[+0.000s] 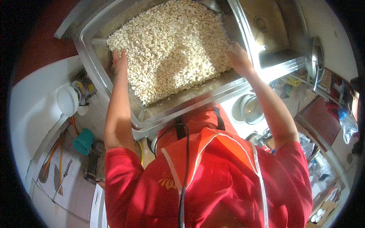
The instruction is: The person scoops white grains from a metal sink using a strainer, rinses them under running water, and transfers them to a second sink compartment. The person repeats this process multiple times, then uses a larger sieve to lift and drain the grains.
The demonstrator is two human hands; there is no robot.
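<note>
A broad rectangular mass of pale diced pieces (171,51), seemingly food, sits in a stainless steel sink basin (95,72) in front of me. Its edges are straight, but I cannot tell whether a tray or clear bin holds it. My left hand (120,61) is at the left edge of the mass, two fingertips showing against the pieces. At the opposite edge is my right hand (241,61), its fingers partly hidden in shadow. Whether either hand grips a container wall cannot be made out. Shadows fall across the pieces.
A second sink basin (265,25) adjoins on the right, with a round metal vessel (316,61) near it. Metal bowls (253,109) sit lower right. On the left are a white round container (67,101), a teal plastic cup (83,141) and orange-handled utensils (52,154).
</note>
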